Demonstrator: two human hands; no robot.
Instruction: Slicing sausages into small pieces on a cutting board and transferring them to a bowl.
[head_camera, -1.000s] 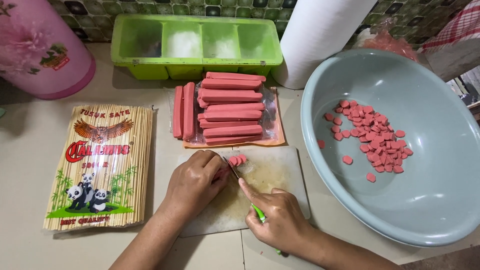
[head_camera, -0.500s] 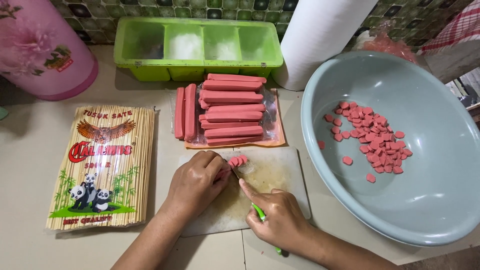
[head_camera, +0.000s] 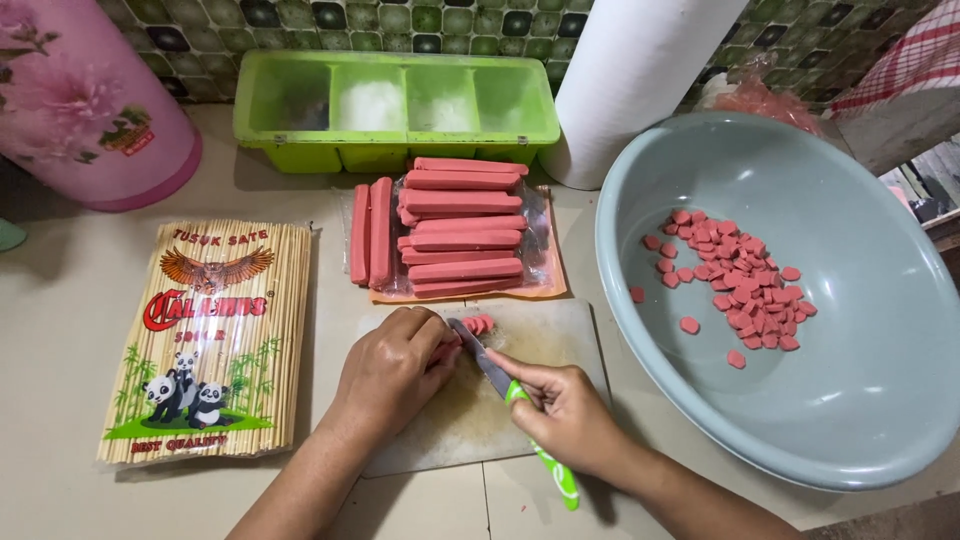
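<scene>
I see my left hand (head_camera: 392, 372) curled over a pink sausage (head_camera: 447, 349) on the cutting board (head_camera: 545, 345), its fingers (head_camera: 430, 340) bent down and pinning the sausage so that only its cut end peeks out just past the fingertips. A few cut slices (head_camera: 480, 324) lie right at that end, touching the knife (head_camera: 484, 360) blade. My right hand (head_camera: 565, 415) is wrapped tight round the knife's green handle, with the blade angled up and to the left, resting against the sausage just beside the left fingertips (very close, from what I can make out). Behind the board, whole sausages (head_camera: 455, 225) sit stacked on an opened wrapper. To the right, a grey-blue basin (head_camera: 880, 400) holds a heap of slices. A pack of bamboo skewers (head_camera: 215, 340) lies on the worktop (head_camera: 60, 300) to the left, well apart from both hands.
</scene>
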